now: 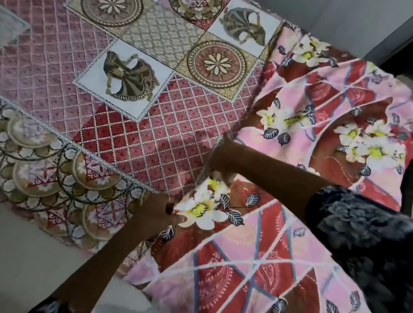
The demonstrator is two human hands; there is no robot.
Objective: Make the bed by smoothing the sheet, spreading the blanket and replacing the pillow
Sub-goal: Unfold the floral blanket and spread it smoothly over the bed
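Blanket [299,143] — floral, bunched at bed's right edge over sheet [178,120]. Left hand [157,211], right hand [221,162] pinching its edge. Risk — uneven pull drags sheet into wrinkles.

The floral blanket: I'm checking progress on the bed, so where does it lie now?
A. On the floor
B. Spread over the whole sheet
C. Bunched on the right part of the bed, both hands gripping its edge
C: the floral blanket covers only the right part, leaving the patterned sheet bare, and the left hand and right hand grip its edge.

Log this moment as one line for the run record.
stage: spreading blanket | left hand: pinches blanket edge | right hand: grips blanket edge | sheet: flat
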